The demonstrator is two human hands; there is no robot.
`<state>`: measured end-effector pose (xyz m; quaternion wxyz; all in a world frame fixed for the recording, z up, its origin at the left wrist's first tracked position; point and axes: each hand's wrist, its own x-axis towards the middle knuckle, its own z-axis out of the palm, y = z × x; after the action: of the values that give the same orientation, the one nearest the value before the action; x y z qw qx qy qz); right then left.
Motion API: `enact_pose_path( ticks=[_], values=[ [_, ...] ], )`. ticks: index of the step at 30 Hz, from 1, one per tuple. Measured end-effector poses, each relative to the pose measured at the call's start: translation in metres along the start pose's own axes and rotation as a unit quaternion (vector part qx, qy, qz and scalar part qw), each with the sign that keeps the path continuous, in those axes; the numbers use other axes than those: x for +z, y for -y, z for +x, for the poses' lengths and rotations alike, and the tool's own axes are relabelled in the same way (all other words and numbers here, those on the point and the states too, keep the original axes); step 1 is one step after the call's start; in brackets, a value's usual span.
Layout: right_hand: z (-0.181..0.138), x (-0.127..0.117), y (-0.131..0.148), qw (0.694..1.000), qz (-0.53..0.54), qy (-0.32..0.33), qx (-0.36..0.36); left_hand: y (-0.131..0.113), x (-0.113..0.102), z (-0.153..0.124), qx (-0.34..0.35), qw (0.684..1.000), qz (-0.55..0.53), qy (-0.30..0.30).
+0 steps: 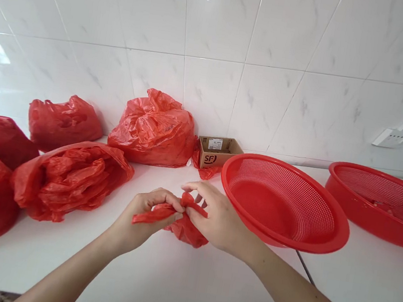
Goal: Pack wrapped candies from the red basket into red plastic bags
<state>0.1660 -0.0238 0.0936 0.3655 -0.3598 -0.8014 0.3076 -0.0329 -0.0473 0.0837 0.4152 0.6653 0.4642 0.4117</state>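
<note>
Red, small plastic bag (pixel 191 234) is seen just below the fingertips of L hand (pixel 149 212) & R hand (pixel 218 219), its gathered top pinched btwn thumbs & fingers. Prob. light, soft, slightly slippery, easily torn; best gripped by the bunched neck, w/ body beneath fingers left unsqueezed.

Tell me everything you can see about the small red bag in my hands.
The small bag is thin-looking, glossy red plastic, crumpled, its contents hidden. Your left hand and right hand pinch its gathered top, where a strip sticks out leftward. The rumpled lower part bulges beneath them, over the white table; whether bag and table touch is unclear.
</note>
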Motion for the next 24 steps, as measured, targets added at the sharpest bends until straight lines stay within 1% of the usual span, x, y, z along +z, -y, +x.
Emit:
enact_pose_path(
  ticks=[1,3,5,7,9,12,14,16,18,20,22,23,24],
  values=[
    [0.002,0.002,-0.003,0.999,0.035,0.014,-0.003,0.000,0.001,0.000,0.013,1.000,0.003,0.002],
    [0.002,0.010,-0.007,0.995,0.091,0.032,0.018,0.002,0.003,0.000,0.036,0.999,0.004,-0.012],
    [-0.001,0.021,-0.010,0.992,0.122,0.019,0.037,0.006,0.006,0.000,0.060,0.996,0.024,-0.054],
    [-0.005,0.031,-0.011,0.989,0.142,0.004,0.040,0.012,0.009,-0.001,0.076,0.989,0.071,-0.104],
    [-0.009,0.037,-0.011,0.983,0.176,0.006,0.046,0.018,0.013,-0.002,0.090,0.978,0.118,-0.146],
    [-0.008,0.035,-0.011,0.959,0.267,0.038,0.081,0.023,0.014,-0.002,0.125,0.966,0.146,-0.172],
    [-0.003,0.029,-0.012,0.938,0.321,0.076,0.102,0.023,0.012,-0.001,0.176,0.954,0.171,-0.172],
    [0.001,0.023,-0.012,0.932,0.330,0.101,0.107,0.021,0.008,0.000,0.227,0.937,0.209,-0.165],
    [0.004,0.018,-0.008,0.946,0.290,0.107,0.100,0.018,0.003,0.000,0.248,0.928,0.234,-0.146],
    [0.004,0.014,-0.003,0.972,0.197,0.098,0.078,0.015,-0.003,-0.002,0.233,0.936,0.237,-0.115],
    [0.003,0.012,0.001,0.994,0.052,0.090,0.026,0.012,-0.010,-0.004,0.204,0.948,0.234,-0.075],
    [0.002,0.011,0.002,0.996,-0.032,0.083,-0.013,0.011,-0.013,-0.006,0.192,0.952,0.232,-0.059],
    [0.001,0.010,0.002,0.989,-0.111,0.077,-0.054,0.011,-0.016,-0.008,0.184,0.954,0.232,-0.049]
  ],
)
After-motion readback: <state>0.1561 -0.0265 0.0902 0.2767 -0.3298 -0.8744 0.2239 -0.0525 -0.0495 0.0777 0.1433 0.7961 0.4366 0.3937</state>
